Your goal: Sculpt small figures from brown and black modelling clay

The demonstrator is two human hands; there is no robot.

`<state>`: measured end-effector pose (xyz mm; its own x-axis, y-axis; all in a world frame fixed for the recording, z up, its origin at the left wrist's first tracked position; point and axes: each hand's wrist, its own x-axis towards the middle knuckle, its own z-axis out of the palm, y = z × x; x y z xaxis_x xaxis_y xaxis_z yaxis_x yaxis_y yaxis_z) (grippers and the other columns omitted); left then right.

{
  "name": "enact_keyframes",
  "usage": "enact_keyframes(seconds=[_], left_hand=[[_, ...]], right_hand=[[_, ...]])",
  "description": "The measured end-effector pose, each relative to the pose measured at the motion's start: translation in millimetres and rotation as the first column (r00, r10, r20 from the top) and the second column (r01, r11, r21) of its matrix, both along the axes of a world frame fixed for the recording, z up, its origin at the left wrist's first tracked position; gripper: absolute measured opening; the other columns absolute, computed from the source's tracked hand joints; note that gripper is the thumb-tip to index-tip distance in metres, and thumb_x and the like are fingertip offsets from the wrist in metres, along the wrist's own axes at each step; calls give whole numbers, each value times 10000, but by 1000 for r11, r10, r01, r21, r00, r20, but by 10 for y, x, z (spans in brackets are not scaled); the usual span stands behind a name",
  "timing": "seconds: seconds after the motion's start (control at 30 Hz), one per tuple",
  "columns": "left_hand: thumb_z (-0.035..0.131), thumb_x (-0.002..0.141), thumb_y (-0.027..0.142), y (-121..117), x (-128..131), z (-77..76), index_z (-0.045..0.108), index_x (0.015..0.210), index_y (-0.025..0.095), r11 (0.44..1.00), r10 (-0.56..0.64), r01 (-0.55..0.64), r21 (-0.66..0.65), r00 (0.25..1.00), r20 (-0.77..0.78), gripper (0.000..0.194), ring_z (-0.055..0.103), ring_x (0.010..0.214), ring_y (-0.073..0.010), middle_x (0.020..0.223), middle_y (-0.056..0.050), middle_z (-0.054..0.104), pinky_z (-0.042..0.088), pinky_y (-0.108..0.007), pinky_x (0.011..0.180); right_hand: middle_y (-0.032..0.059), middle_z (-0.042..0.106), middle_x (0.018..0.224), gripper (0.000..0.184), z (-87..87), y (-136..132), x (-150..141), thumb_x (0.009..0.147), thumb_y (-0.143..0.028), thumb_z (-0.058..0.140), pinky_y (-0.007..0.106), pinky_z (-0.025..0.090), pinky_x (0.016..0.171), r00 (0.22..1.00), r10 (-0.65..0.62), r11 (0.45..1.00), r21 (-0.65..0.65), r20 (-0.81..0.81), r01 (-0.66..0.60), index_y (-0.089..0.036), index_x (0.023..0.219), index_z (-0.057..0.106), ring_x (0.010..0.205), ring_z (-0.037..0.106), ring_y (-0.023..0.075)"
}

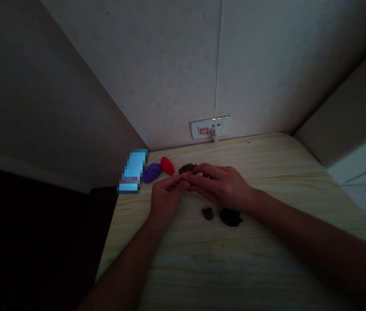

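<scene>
My left hand (pixel 166 196) and my right hand (pixel 220 183) meet fingertip to fingertip over the table, their fingers pressed together. Whatever lies between the fingertips is hidden or too small to make out. Just behind the fingers rests a dark brown lump (pixel 187 168) that looks like modelling clay, partly covered by my right hand. Nearer to me, below the right hand, are a small brown piece (pixel 208 213) with rounded bumps and a larger black lump (pixel 230 217). Left of the brown lump lie a red lump (pixel 167 166) and a purple lump (pixel 152 172), side by side.
A lit phone-like screen (pixel 133 170), blurred into blocks, lies at the table's left edge. The wooden table (pixel 183 268) stands against a pale wall. A wall socket (pixel 210 127) with a white plug sits just above the tabletop. Left of the table it is dark.
</scene>
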<state>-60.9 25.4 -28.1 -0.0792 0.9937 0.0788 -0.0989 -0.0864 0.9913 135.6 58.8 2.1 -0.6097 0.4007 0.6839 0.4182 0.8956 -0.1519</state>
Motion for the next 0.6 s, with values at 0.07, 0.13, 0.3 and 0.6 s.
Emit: enact_keyframes(seconds=[0.07,0.13,0.3,0.6], left_hand=[[868,738,401,-3,8,32,841,976,204,1000,12,-11,16,999,-45,311,769,891,-242,982,-92,825,612,-329,813],[865,740,409,-4,14,54,844,957,203,1000,15,-13,26,997,-70,301,768,870,-241,965,-86,827,614,-325,791],[822,799,417,-10,16,29,829,1036,208,999,-44,44,16,999,4,316,768,818,-212,994,-88,824,616,-302,769],[846,780,406,3,26,-15,807,1107,236,999,-45,44,13,993,107,371,770,951,-228,1090,-96,809,616,-307,844]], right_hand=[[89,754,1055,266,9,-1,-5,1049,-309,523,257,588,669,999,-19,998,56,37,17,-175,1172,716,853,722,168],[97,757,1055,269,7,2,-5,1048,-302,523,265,595,684,999,-23,996,86,44,19,-162,1184,709,855,723,173],[124,748,1103,269,-21,12,10,1047,-281,525,299,621,698,1000,18,998,66,25,-20,-136,1187,703,899,735,202],[133,711,1091,334,-59,61,-8,989,-277,638,307,641,760,966,110,965,-207,-234,-160,-135,1289,678,916,716,188]])
